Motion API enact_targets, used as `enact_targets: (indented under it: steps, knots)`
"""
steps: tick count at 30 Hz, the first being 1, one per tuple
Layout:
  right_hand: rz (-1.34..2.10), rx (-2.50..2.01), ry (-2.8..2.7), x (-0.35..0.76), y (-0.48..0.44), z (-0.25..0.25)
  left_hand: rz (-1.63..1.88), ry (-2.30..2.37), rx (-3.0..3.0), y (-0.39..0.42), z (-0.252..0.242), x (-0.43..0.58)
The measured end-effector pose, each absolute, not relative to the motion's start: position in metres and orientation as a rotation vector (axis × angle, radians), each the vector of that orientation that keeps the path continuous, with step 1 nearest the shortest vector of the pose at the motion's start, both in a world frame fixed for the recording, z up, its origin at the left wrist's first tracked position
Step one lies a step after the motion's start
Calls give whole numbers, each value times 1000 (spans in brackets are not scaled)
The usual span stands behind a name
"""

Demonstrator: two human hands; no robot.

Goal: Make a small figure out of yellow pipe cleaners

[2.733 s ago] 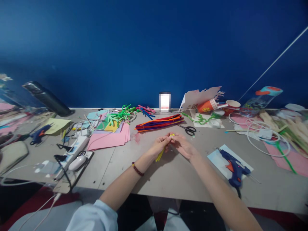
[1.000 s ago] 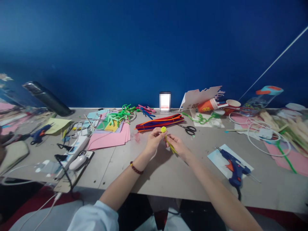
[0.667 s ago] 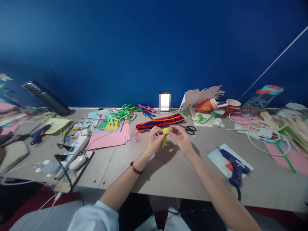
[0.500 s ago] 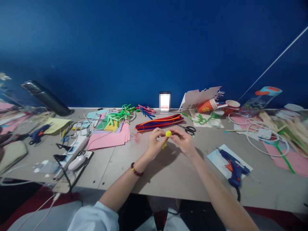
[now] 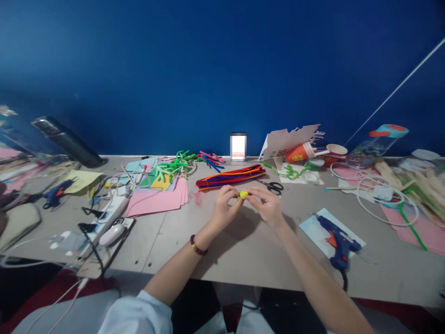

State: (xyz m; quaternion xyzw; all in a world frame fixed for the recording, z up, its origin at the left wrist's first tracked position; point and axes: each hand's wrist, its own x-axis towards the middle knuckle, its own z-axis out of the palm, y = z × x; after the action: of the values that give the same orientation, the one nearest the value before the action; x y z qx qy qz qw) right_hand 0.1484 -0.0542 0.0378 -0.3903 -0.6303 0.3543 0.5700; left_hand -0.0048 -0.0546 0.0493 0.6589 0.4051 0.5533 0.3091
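Between the fingertips of both hands is a small yellow pipe cleaner coil (image 5: 244, 194), held just above the table. My left hand (image 5: 225, 204) pinches it from the left, fingers curled. From the other side, my right hand (image 5: 266, 204) grips it between thumb and fingers. Parts of the coil are hidden behind the fingertips. Just beyond the hands lies a bundle of orange, red and purple pipe cleaners (image 5: 231, 177). Black-handled scissors (image 5: 274, 187) rest to the right of that bundle.
A blue glue gun (image 5: 339, 241) lies on light blue paper at the right. Pink paper sheets (image 5: 156, 202), green pipe cleaners (image 5: 174, 167), a power strip (image 5: 106, 222) and a mouse (image 5: 111, 234) are on the left. At the back stand a blurred-out phone (image 5: 238, 147) and tipped paper cups (image 5: 299, 152).
The yellow coil has turned slightly between the fingertips, and the yellow end that hung below the left hand is now mostly hidden. Both hands stay in nearly the same place.
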Motion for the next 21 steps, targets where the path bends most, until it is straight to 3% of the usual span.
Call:
enact_targets:
  steps: [5, 13, 21]
  knots:
    - [983, -923, -1378, 146, -53, 37, 1370, 1028, 1528, -51, 48, -3]
    - [1591, -1050, -1189, 130, -53, 22, 1186, 971, 1047, -41, 39, -6]
    - [1473, -1129, -1141, 130, -53, 17, 1057, 668, 821, -29, 35, -13]
